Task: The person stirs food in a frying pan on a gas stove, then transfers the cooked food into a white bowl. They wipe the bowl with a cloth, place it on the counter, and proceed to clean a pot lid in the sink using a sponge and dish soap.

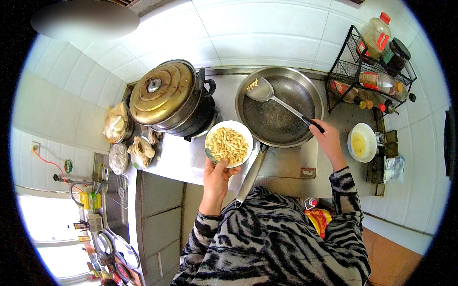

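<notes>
My left hand [217, 182] grips the lower rim of a small white bowl [249, 137] filled with pale, elongated seed-like pieces [229, 144]. Its thumb lies over the near edge. The bowl is held just left of a steel frying pan [279, 118] with a textured inside. My right hand [327, 137] is closed on the black handle of a metal spatula [263, 91]. The spatula's blade rests at the pan's upper left, with several of the same pieces on it. The pan's long metal handle [250, 178] points towards my body, beneath and right of the bowl.
A large lidded pot [162, 89] stands left of the pan. Farther left are a wrapped bundle [117, 159] and a dish of dried pieces [141, 152]. On the right are a black wire rack [340, 68] with bottles and jars, and a white bowl [362, 143] with yellowish contents.
</notes>
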`<state>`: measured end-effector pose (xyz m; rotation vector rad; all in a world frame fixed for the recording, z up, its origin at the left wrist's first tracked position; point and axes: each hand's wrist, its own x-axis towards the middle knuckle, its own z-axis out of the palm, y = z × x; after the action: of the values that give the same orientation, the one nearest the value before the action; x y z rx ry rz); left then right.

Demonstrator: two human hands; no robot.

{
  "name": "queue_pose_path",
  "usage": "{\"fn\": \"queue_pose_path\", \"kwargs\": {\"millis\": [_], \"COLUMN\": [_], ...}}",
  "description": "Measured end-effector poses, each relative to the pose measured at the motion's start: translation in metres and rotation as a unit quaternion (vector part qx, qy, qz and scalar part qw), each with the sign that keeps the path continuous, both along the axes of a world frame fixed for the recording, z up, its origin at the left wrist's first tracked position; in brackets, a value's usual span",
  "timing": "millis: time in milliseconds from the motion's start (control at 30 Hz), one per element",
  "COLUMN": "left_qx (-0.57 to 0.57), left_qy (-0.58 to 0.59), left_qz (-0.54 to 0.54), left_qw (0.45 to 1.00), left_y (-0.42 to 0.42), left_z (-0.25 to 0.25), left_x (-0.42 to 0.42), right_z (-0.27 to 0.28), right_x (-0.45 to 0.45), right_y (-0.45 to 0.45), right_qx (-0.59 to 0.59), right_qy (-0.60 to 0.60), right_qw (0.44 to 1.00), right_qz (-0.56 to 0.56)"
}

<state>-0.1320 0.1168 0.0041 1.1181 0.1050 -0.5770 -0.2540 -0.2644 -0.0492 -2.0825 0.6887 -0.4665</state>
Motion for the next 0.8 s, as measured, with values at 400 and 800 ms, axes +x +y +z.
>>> {"fn": "queue_pose_path", "kwargs": {"millis": [400,800], "left_qx": [0.008,-0.074], "left_qy": [-0.003,0.027], "left_qz": [-0.019,-0.051], "left_qw": [1.000,0.996], "left_y": [-0.013,-0.065], "left_z": [0.003,-0.022], "left_x": [0.010,0.033], "right_z": [0.022,0.134], "right_x": [-0.039,-0.110], "right_y": [0.002,0.044], "right_qx": [0.000,-0.252], "right_qy": [-0.025,0.007], "right_qw": [0.999,0.968], "right_qz": [-0.020,0.010]}}
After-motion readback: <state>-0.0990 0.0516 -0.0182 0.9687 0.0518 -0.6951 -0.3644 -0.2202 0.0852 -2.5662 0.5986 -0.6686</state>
